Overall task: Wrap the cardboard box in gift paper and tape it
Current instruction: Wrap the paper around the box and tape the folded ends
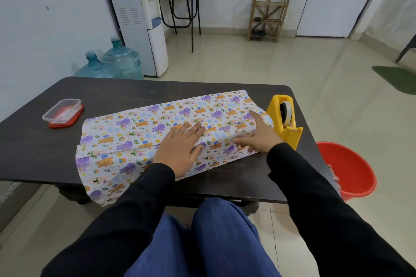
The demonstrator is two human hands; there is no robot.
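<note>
The gift paper [135, 128], printed with purple, orange and rainbow cartoon figures, is spread across the middle of the dark table [157, 90] and is folded over a long raised shape. The cardboard box itself is fully covered and cannot be seen. One flap of paper is laid over the top, and its edge runs left to right along the upper face. At the near left the paper hangs over the table's near edge. The left hand [180, 148] is laid palm down on the near-middle part of the wrapped shape, its fingers straight and slightly spread, pressing the paper flat; nothing is gripped. The right hand [258, 132] is set on the right end of the paper, its fingers splayed wide, the index finger pointed toward the far right and the thumb stretched leftward along the fold; it too is flat and holds nothing. A yellow tape dispenser [290, 134] with a tape roll [287, 111] is stood just beside the right hand, at the table's right edge. A clear plastic container [62, 111] on a red lid is placed well apart on the far left. A red bucket [346, 168] is seen on the floor to the right of the table.
</note>
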